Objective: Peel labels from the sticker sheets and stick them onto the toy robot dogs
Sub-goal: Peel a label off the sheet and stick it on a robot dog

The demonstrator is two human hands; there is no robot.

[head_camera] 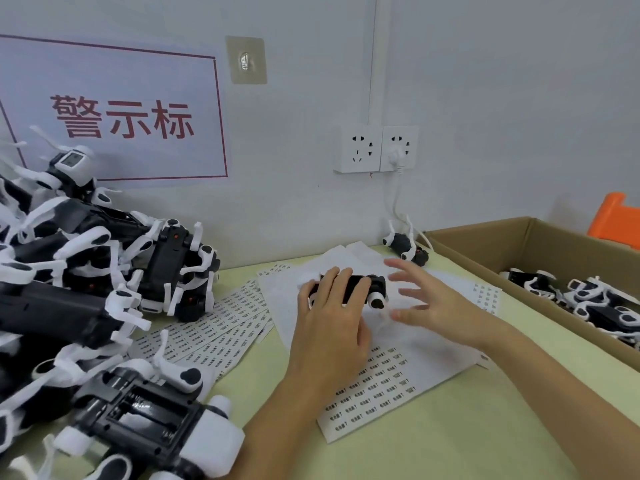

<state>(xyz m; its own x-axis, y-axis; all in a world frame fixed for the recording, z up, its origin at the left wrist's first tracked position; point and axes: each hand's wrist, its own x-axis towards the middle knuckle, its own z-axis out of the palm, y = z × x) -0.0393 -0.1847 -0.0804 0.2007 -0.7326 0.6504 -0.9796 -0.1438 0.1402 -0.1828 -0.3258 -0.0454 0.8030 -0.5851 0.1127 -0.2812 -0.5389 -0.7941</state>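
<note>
A black-and-white toy robot dog (369, 287) lies on white paper in the middle of the table. My left hand (332, 313) grips it from above, fingers curled over its black body. Just right of the dog, my right hand (429, 299) hovers with spread fingers and holds nothing. A sticker sheet (377, 386) with rows of small printed labels lies under my left wrist. More sticker sheets (214, 330) fan out to the left.
A heap of robot dogs (93, 278) fills the left side. A cardboard box (485, 237) at the right holds several more dogs (602, 303). One dog (407, 247) sits by the wall below the wall sockets (375, 148).
</note>
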